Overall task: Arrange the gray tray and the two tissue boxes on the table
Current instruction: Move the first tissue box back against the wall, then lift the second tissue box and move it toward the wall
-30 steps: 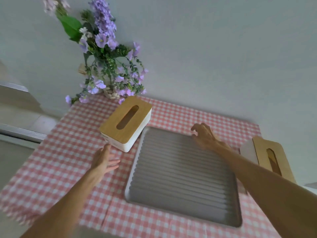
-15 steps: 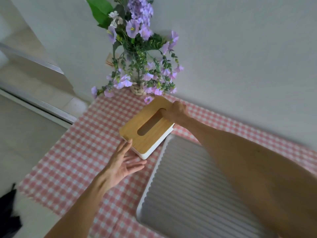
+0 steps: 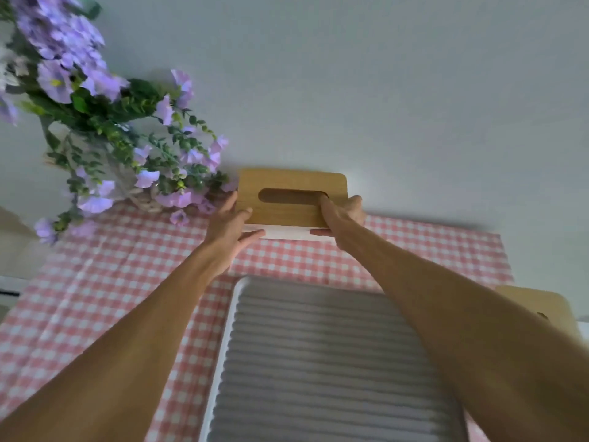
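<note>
A white tissue box with a wooden slotted lid (image 3: 291, 183) stands at the table's far edge against the wall, its long side parallel to it. My left hand (image 3: 230, 225) clasps its left end and my right hand (image 3: 341, 215) clasps its right end, one finger reaching into the slot. The grey ribbed tray (image 3: 322, 362) lies nearer to me, between my forearms. The second tissue box (image 3: 538, 306) shows only a wooden corner at the right, behind my right arm.
A bunch of purple flowers in a woven basket (image 3: 127, 148) stands at the far left, its blooms touching the held box's left end. A pink checked cloth (image 3: 105, 282) covers the table. A pale wall runs behind.
The first tissue box went from lying diagonal beside the tray to square against the wall behind it. Both hands now hold its ends; before, only the right touched it.
</note>
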